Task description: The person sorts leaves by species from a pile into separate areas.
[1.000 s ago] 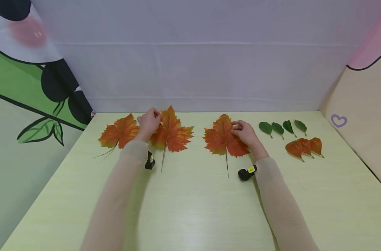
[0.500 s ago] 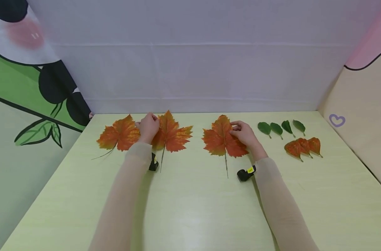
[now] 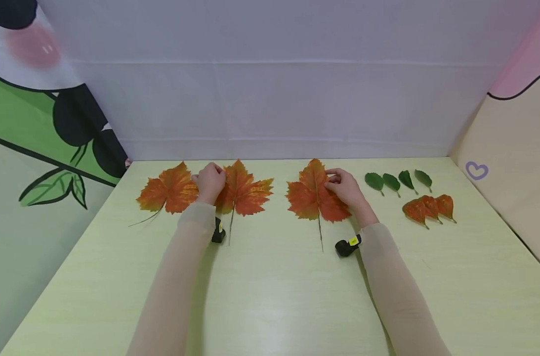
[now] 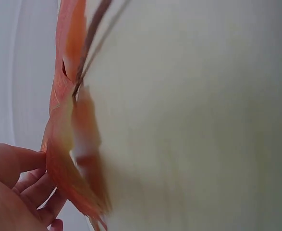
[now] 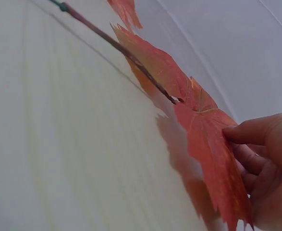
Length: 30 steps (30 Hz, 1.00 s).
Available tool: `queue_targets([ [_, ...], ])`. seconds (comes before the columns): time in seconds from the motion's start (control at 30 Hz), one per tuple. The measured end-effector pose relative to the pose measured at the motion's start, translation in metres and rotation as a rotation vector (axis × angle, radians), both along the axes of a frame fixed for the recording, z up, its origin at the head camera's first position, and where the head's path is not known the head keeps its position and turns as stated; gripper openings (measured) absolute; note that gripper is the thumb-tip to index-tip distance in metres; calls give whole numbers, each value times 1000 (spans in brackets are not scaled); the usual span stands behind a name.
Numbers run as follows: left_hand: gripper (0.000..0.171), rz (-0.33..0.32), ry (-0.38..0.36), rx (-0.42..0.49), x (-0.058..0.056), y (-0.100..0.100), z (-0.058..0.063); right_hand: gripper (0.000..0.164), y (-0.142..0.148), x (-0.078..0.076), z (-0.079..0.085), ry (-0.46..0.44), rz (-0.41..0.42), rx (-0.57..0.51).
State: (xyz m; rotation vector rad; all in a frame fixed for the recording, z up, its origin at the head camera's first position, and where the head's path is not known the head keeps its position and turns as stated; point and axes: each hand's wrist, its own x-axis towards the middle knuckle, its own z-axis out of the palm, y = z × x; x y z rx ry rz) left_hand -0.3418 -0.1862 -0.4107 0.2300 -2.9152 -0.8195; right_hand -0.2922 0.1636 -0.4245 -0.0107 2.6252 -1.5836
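Note:
Three orange-red maple leaves with thin stems lie along the back of the table. My left hand (image 3: pixel 211 183) pinches the left edge of the middle maple leaf (image 3: pixel 247 195); in the left wrist view the thumb is on its edge and the other fingers go behind it. Between thumb and fingers my right hand (image 3: pixel 344 189) holds the right edge of the right maple leaf (image 3: pixel 313 193). That leaf (image 5: pixel 203 144) stands a little off the tabletop in the right wrist view, casting a shadow. Left of my left hand lies another maple leaf (image 3: pixel 169 190), which nobody holds.
Several small green leaves (image 3: pixel 374 182) lie in a row at the back right of the table (image 3: pixel 270 296). Three small orange leaves (image 3: pixel 415 211) overlap just in front of them. A pale cloth wall (image 3: pixel 287 109) rises behind the table's back edge.
My left hand has come slightly toward me and right, and the middle leaf's tip sits lower than before. My right hand stays nearly still while its leaf's tip shifts slightly up and left.

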Motion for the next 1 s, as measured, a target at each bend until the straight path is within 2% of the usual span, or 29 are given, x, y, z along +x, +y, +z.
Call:
queue_targets([
  [0.37,19,2,-13,-38,-1,0,0,39,-13,-5,16,43,31,38],
  [0.7,17,5,-43,-32,1,2,3,39,-27,-24,32,73,15,69],
  [0.9,18,-1,-36,-44,1,1,3,36,-38,-34,32,96,-17,201],
  [1.0,18,1,-47,-45,2,1,3,37,-41,-36,28,62,-28,299],
])
